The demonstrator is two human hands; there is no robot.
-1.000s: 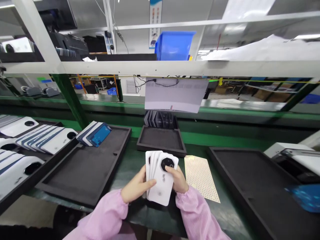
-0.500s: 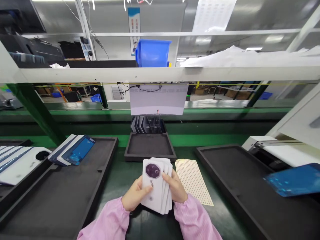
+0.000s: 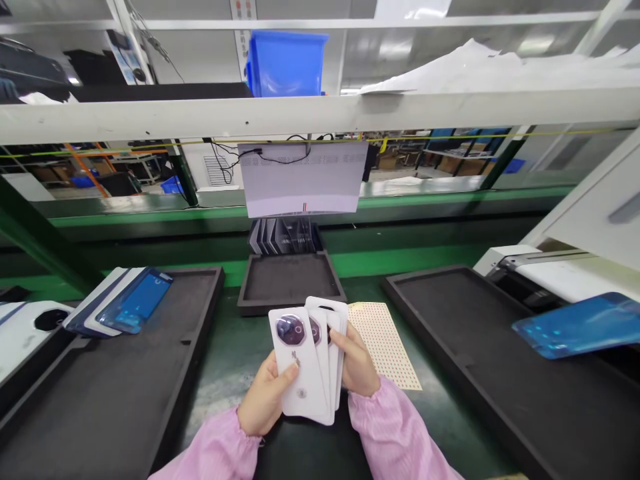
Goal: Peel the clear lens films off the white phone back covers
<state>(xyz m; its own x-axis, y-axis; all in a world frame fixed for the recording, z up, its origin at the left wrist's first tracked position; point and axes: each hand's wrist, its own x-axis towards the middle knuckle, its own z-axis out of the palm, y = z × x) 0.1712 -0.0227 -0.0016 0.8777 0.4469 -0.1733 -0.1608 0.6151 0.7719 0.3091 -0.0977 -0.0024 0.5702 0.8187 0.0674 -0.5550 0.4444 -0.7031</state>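
Several white phone back covers are fanned out between my two hands, just above the green bench. Each visible one has a dark camera area near its top; the front cover also has small dark markings. My left hand is closed on the lower left edge of the front cover, thumb across its face. On the right edge of the covers behind, my right hand is closed, thumb on top and fingers hidden behind. Just beyond my right hand lies a cream sheet of small printed stickers.
Large black trays stand to the left and right. Blue-filmed panels lie over the left tray and right tray. A small black tray sits ahead, with a row of dark panels behind it.
The covers have spread wider: the front one has shifted left with my left hand, uncovering more camera areas behind. My head view has tilted down and turned slightly right.
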